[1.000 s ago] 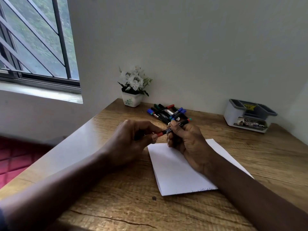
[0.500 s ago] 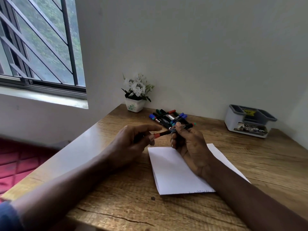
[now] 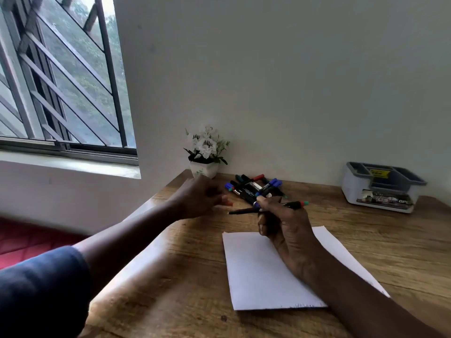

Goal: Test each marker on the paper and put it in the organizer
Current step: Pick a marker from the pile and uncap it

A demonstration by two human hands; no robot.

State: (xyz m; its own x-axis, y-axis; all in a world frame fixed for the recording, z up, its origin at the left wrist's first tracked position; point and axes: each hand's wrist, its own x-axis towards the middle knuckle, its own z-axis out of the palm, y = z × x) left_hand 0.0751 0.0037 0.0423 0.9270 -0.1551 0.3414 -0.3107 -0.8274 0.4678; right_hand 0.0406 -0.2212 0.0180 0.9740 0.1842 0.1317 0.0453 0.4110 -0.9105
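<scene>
My right hand (image 3: 284, 224) grips a black marker (image 3: 245, 211) above the far edge of the white paper (image 3: 258, 272); its uncapped tip points left and its red and green end points right. My left hand (image 3: 199, 197) sits to the left on the desk, holding the small red cap (image 3: 228, 203) at its fingertips. A pile of several markers (image 3: 253, 186) with blue, red and green caps lies behind my hands near the wall. The grey and white organizer (image 3: 380, 187) stands at the far right.
A small white pot of white flowers (image 3: 206, 152) stands by the wall left of the marker pile. The wooden desk (image 3: 366, 235) meets the wall at the back, with its left edge near a window sill. Faint scribbles mark the paper's near edge.
My left hand pulled the red cap off the marker and moved left and away. The marker stays in my right hand, now uncapped. The view tilted upward.
</scene>
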